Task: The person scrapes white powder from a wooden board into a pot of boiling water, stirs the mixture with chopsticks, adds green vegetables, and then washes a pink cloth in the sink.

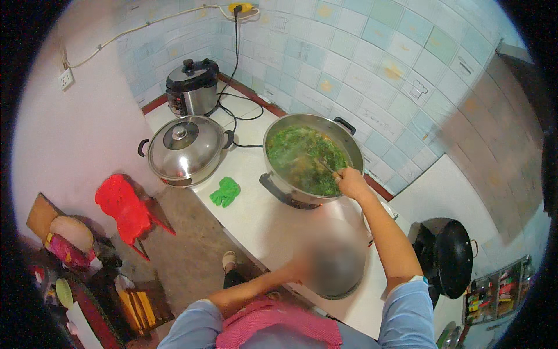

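A large electric steel pot (272, 181) stands on the white counter, holding green leafy vegetables in steaming liquid. My right hand (348, 181) is over the pot's near right rim, closed on the handle of a utensil (323, 165) whose lower end is hidden in the food. My left hand (301, 270) is at the left edge of a round grey object (338, 279), perhaps a lid or bowl, on the near part of the counter. Blur covers that area, so its grip is not clear. A crumpled green cloth or glove (225, 192) lies left of the pot.
A lidded steel pot (185, 152) sits at the counter's left edge, with an electric pressure cooker (194, 94) behind. Black cables (244, 118) run between the cooker and large pot. A black wok (455, 259) stands at right. A red stool (124, 209) is on the left.
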The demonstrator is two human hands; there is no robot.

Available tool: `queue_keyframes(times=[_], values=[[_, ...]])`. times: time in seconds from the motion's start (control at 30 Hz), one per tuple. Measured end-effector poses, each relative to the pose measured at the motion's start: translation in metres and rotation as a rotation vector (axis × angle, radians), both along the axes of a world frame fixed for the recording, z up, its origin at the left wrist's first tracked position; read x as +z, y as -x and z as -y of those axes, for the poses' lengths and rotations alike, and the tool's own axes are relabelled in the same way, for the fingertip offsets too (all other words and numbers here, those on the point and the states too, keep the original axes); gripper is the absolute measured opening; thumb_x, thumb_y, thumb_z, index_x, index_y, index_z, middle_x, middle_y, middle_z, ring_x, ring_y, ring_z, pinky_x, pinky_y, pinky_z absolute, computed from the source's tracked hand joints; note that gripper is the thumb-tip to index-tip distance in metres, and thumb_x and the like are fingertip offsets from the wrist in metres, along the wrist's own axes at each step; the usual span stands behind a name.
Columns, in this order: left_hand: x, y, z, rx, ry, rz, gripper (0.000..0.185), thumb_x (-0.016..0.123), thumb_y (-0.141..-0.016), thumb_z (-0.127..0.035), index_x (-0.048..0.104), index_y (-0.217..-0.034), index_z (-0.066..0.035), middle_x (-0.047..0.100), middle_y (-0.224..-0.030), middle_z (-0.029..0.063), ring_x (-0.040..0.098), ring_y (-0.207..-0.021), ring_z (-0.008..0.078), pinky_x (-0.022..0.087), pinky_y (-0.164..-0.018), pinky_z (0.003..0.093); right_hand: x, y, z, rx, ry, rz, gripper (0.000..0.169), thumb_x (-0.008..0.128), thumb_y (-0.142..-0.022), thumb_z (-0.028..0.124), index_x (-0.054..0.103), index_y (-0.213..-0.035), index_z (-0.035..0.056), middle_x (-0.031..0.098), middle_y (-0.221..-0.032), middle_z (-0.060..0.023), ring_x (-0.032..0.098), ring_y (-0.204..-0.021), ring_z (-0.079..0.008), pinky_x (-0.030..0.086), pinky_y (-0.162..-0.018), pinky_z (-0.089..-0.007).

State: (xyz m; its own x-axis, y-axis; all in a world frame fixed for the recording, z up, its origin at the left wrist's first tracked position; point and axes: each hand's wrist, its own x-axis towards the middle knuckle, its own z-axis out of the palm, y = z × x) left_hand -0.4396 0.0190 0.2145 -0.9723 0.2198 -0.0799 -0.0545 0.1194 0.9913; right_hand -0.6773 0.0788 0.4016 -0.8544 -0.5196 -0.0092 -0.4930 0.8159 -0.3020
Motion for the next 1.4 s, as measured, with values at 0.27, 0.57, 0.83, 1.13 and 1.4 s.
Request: queue_keyframes(times=[0.27, 0.57, 0.83, 1.13, 1.4], values=[[-0.063, 0.001, -0.095, 0.213, 0.562, -0.561, 0.041, 0.049, -0.085, -0.023, 0.044, -0.116, 0.004, 0.047, -0.112, 0.0211, 0.047, -0.104, 0.0336, 0.035, -0.091, 0.048, 0.023, -0.025, -0.002, -0.095, 0.275, 0.593, 0.02, 0.055, -0.085, 0.018, 0.064, -0.094, 0.0019, 0.06, -0.066, -0.0084, 0.048, -0.046, -0.0129, 0.035, -0.039, -0.0266], [-0.055, 0.006, -0.101, -0.307, 0.036, 0.23, 0.033, 0.046, -0.091, -0.028, 0.044, -0.1, 0.004, 0.056, -0.065, 0.0117, 0.057, -0.05, 0.0205, 0.045, -0.042, 0.0338, 0.058, -0.03, -0.047, -0.167, 0.549, 0.815, 0.026, 0.059, -0.084, 0.019, 0.062, -0.106, 0.0049, 0.059, -0.071, -0.0044, 0.038, -0.043, -0.0044, 0.027, -0.034, -0.0194], [-0.029, 0.008, -0.081, -0.254, -0.045, 0.182, 0.031, 0.046, -0.093, -0.03, 0.045, -0.098, 0.001, 0.056, -0.064, 0.0123, 0.058, -0.047, 0.0187, 0.047, -0.041, 0.0325, 0.077, -0.016, -0.079, -0.199, 0.425, 0.514, 0.026, 0.055, -0.087, 0.026, 0.065, -0.102, 0.0069, 0.061, -0.071, -0.0043, 0.047, -0.05, -0.0098, 0.039, -0.044, -0.0261], [-0.007, 0.034, 0.052, -0.075, -0.088, 0.083, 0.029, 0.06, -0.086, -0.028, 0.054, -0.099, -0.003, 0.061, -0.082, 0.0122, 0.062, -0.059, 0.0171, 0.049, -0.053, 0.0286, 0.083, -0.034, -0.06, -0.122, -0.417, -0.366, 0.023, 0.055, -0.079, 0.01, 0.059, -0.101, 0.0037, 0.062, -0.086, -0.0197, 0.064, -0.076, -0.0318, 0.051, -0.064, -0.0421], [0.067, 0.035, 0.232, 0.243, -0.127, 0.363, 0.035, 0.063, -0.083, -0.034, 0.057, -0.092, -0.001, 0.059, -0.073, 0.0069, 0.058, -0.061, 0.0145, 0.047, -0.051, 0.0262, 0.037, -0.036, -0.027, -0.144, -0.449, -0.28, 0.022, 0.049, -0.082, 0.009, 0.056, -0.102, 0.0038, 0.061, -0.081, -0.019, 0.062, -0.072, -0.0347, 0.05, -0.062, -0.0439]])
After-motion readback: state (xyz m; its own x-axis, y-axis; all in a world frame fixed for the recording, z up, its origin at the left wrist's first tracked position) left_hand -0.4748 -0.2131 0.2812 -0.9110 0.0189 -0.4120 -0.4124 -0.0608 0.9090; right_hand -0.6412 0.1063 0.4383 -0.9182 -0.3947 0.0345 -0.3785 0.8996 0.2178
